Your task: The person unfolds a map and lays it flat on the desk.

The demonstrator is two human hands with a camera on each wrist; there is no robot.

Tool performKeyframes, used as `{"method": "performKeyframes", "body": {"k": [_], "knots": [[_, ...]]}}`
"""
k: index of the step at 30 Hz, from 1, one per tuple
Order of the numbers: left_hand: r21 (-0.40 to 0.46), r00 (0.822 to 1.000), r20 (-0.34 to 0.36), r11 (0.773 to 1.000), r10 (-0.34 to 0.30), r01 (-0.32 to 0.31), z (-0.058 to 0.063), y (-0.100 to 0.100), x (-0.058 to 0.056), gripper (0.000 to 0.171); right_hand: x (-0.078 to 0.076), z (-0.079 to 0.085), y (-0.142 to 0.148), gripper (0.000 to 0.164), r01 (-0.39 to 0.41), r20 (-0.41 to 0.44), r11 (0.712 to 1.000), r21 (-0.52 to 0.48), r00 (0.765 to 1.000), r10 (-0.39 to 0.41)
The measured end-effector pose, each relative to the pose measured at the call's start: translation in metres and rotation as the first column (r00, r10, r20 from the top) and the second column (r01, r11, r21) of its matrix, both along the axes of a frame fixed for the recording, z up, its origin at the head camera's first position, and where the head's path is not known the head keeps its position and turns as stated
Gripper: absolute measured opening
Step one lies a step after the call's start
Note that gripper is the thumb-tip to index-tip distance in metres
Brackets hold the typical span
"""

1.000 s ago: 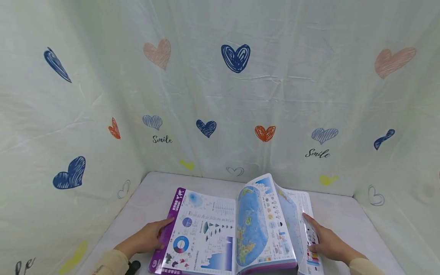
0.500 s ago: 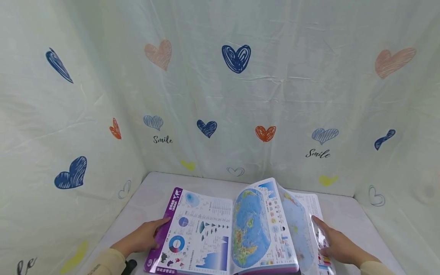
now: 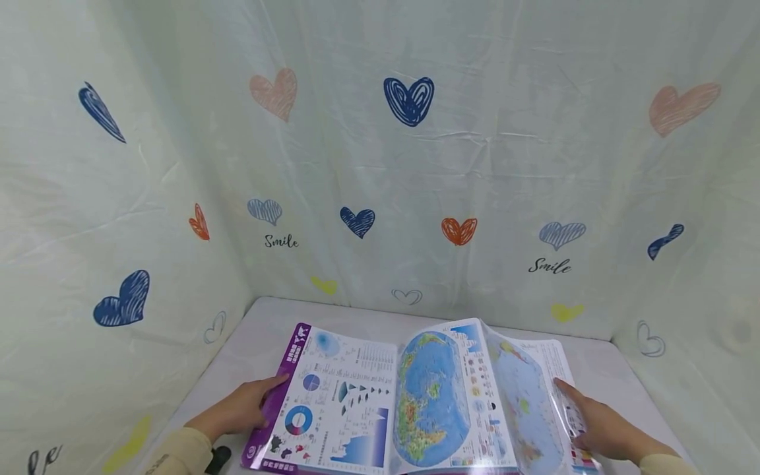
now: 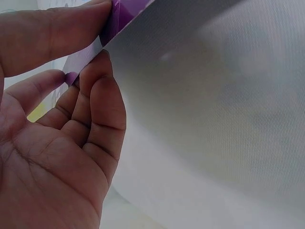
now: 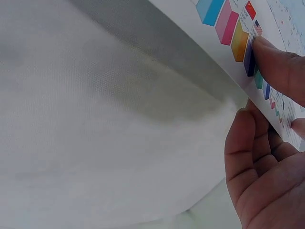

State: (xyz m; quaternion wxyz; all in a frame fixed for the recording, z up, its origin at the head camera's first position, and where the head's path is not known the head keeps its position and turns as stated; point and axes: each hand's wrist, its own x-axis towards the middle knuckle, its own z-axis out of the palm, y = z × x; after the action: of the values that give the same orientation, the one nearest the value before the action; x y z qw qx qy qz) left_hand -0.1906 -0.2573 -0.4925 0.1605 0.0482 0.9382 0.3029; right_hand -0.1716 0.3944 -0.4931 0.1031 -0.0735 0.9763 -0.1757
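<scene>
A glossy, folded world map (image 3: 436,396) with a purple border lies partly unfolded on the table. Charts and diagrams fill its left panel, and a raised crease stands between the blue map panel and the right panel. My left hand (image 3: 237,410) pinches the purple left edge, thumb on top and curled fingers underneath, as the left wrist view shows at the purple strip (image 4: 125,18). At the opposite side, my right hand (image 3: 605,422) grips the right edge beside a row of coloured bars (image 5: 239,45), its thumb on the printed face and its fingers below.
The white table (image 3: 350,316) runs back to a pale curtain (image 3: 510,158) printed with hearts and "Smile", which also encloses both sides. A small black object (image 3: 220,458) sits near the left sleeve (image 3: 181,452).
My hands have moved apart, the right one farther to the right. The map has spread wider, its raised fold has sunk lower, and more of the right panel shows.
</scene>
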Motion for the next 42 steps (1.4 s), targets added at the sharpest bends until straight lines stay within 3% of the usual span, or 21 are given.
{"method": "performKeyframes", "body": {"k": [12, 18, 30, 36, 42], "knots": [[-0.015, 1.0, 0.008, 1.0, 0.0, 0.0, 0.003, -0.006, -0.002, 0.09, 0.006, 0.0, 0.019, 0.102, 0.052, 0.066, 0.997, -0.048, 0.997, -0.049], [-0.026, 1.0, 0.009, 1.0, 0.0, 0.0, 0.003, -0.008, -0.003, 0.09, 0.006, -0.001, 0.026, 0.098, 0.071, 0.112, 0.997, -0.022, 0.991, -0.068], [-0.027, 1.0, 0.015, 1.0, 0.006, -0.006, 0.001, -0.014, -0.004, 0.09, -0.005, -0.017, 0.041, 0.096, 0.125, 0.21, 0.992, 0.016, 0.97, -0.125], [-0.023, 1.0, 0.01, 1.0, 0.007, -0.007, -0.002, -0.015, -0.004, 0.09, -0.008, -0.027, 0.046, 0.097, 0.143, 0.228, 0.989, 0.026, 0.963, -0.145], [-0.025, 1.0, 0.016, 1.0, 0.011, -0.011, -0.001, -0.015, -0.004, 0.09, -0.008, -0.027, 0.046, 0.097, 0.136, 0.227, 0.99, 0.045, 0.963, -0.143]]}}
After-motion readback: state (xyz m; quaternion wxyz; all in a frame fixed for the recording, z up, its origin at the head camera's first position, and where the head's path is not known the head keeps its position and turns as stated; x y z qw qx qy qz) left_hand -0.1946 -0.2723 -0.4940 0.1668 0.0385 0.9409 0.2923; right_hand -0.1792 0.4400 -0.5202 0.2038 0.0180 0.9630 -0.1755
